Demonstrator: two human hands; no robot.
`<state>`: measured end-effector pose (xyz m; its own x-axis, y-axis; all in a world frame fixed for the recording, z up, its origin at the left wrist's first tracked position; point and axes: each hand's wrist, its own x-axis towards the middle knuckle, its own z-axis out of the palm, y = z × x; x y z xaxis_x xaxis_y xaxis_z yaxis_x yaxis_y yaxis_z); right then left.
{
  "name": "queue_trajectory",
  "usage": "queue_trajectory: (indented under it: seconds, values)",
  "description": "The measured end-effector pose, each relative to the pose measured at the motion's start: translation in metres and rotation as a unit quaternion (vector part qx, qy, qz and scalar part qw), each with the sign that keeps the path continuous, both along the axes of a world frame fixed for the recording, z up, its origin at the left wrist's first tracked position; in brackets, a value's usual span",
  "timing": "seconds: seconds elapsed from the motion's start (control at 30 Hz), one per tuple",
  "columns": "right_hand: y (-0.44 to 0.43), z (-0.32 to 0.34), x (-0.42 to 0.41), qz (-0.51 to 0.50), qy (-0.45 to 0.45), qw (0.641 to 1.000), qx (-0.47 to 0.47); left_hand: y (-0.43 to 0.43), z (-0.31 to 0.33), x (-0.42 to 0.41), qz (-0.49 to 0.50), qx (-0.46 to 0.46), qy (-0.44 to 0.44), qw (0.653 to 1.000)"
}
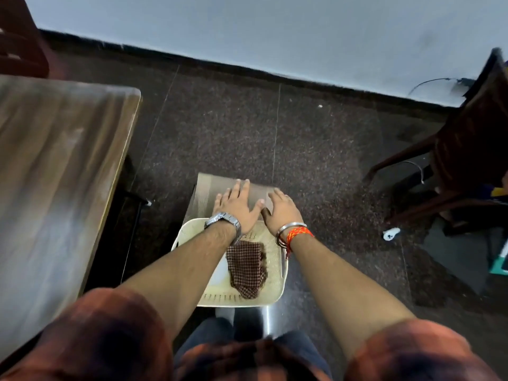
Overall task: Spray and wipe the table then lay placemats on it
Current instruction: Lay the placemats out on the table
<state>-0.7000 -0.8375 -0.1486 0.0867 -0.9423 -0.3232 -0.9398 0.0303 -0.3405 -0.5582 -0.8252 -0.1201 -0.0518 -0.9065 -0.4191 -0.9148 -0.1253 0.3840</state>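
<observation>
Head view: I saw left hand [237, 203], watch on wrist, spread flat with fingers splayed on beige woven placemats [211, 192]. Right hand [280, 209], bangle and orange thread at wrist, curled over placemats' right edge; whether it truly gripped, I could not tell. Placemats stood at far end of cream basket [277, 287], rising past rim. Checked cloth [247, 268] lay inside basket. Wooden table [60, 160] stood left, blurred. Dark chair [467, 149] right.
</observation>
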Motion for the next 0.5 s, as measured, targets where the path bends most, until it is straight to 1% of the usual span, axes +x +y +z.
queue_trajectory:
  seconds: [0.13,0.3,0.4,0.5]
  values:
    - [-0.038,-0.025,-0.003,0.036,-0.011,0.999,0.031,-0.024,-0.025,-0.008,0.037,0.036,-0.018,0.999]
    - [-0.092,-0.066,-0.011,0.103,-0.008,0.99,0.101,-0.055,-0.058,-0.022,0.141,0.07,-0.022,0.987]
    - [-0.121,-0.091,-0.016,0.131,0.023,0.984,0.118,-0.065,-0.081,-0.038,0.215,0.091,-0.031,0.972]
    - [-0.151,-0.113,-0.021,0.162,0.075,0.966,0.185,-0.067,-0.099,-0.055,0.271,0.111,-0.032,0.956]
